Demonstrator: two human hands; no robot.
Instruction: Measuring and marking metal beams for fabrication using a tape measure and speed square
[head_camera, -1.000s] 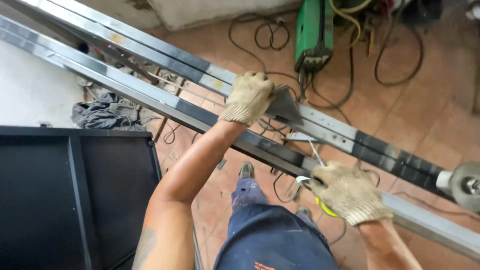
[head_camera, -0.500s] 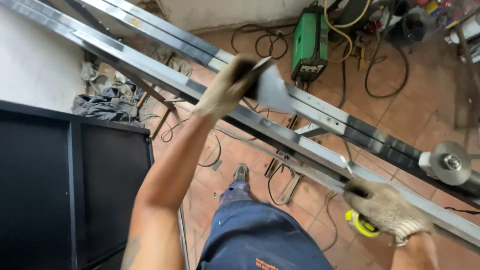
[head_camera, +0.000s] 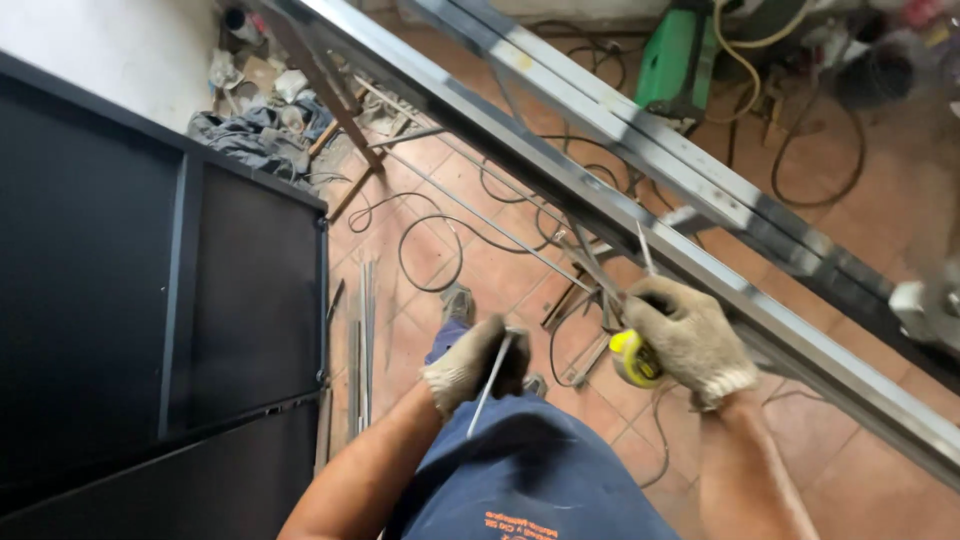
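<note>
Below me, tiled floor (head_camera: 860, 240) strewn with cables (head_camera: 420, 230). My left hand (head_camera: 470, 365) grips a thin rod (head_camera: 490, 385); my right hand (head_camera: 690, 335) clutches a yellow tape measure (head_camera: 632, 360) near the steel beams (head_camera: 600, 150).

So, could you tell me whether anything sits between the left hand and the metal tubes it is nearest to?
Nothing visible blocks it. The left hand holds a thin metal strip below and apart from the long metal tubes; only open air over the tiled floor lies between. The right hand, with a yellow tape measure, is beside that gap.
</note>
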